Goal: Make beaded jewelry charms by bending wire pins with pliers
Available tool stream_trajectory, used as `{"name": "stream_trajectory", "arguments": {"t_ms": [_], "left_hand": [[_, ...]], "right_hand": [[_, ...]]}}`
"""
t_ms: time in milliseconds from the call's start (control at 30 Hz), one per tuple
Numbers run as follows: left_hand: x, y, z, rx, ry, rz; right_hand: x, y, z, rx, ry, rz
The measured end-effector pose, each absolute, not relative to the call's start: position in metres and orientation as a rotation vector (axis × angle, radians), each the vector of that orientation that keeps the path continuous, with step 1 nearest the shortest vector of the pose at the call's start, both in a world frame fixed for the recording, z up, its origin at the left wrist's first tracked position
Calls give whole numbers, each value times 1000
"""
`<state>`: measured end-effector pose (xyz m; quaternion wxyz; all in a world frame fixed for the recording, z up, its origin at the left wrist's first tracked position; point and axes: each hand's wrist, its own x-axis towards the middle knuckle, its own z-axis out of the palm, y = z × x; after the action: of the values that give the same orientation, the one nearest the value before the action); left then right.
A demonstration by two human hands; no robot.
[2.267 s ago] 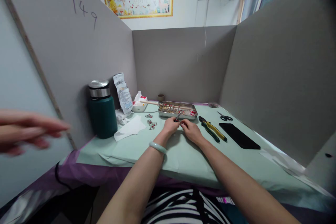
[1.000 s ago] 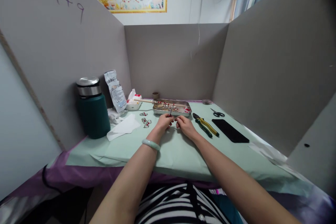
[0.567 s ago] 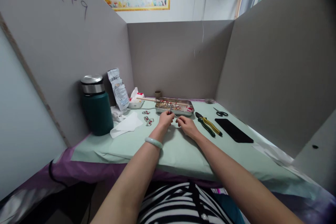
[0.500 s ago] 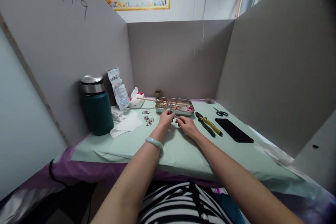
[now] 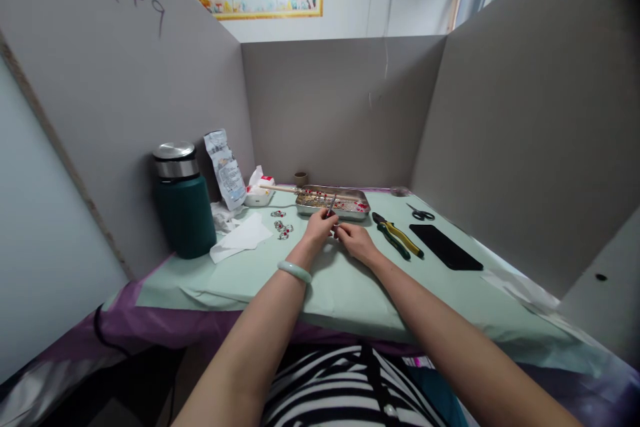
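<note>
On the table [image 5: 350, 300], just before the near wall of the metal tray [image 5: 357, 216], we see in the head view both hands close together. Our left hand [image 5: 320, 227] is closed around a slim metal tool [image 5: 331, 204], which points upward and away from us, in front of the tray. The fingers of our right hand [image 5: 355, 240] are bent and drawn narrow, beside the left fingertips; what they hold is too small and too hidden for us to tell. A pale green bangle [image 5: 295, 271] is around our left wrist.

Inside the tray we see many small red and gold-coloured bits, and a pale stick [image 5: 277, 188] reaches over it from the white box [image 5: 259, 199]. Behind the tray's left end stands a brown cup [image 5: 301, 179]. To the left of our hands lie the small silver and red pieces [image 5: 284, 231] in a loose group, then the white sheets [image 5: 240, 240]. Farther left, the green bottle [image 5: 184, 213] stands upright, and near it a printed packet [image 5: 226, 172] leans.

To the right of our hands lie the pliers [image 5: 400, 239] with one green and one yellow handle, the black scissors [image 5: 423, 215], and a flat black object [image 5: 445, 248].
</note>
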<state>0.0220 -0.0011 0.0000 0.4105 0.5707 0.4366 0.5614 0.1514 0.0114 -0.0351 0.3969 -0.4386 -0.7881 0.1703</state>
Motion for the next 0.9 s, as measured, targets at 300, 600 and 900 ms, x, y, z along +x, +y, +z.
{"name": "stream_trajectory", "arguments": {"t_ms": [300,600,900], "left_hand": [[17,12,-6,1570,1082,1560],[16,4,-8,2147,1539,1248],[17,4,-5,2070,1514,1267]], "right_hand": [[151,11,-33,-1121,-2125,215],[162,21,-38,-1180,-2094,186],[161,15,-23,-787,-1876,586]]}}
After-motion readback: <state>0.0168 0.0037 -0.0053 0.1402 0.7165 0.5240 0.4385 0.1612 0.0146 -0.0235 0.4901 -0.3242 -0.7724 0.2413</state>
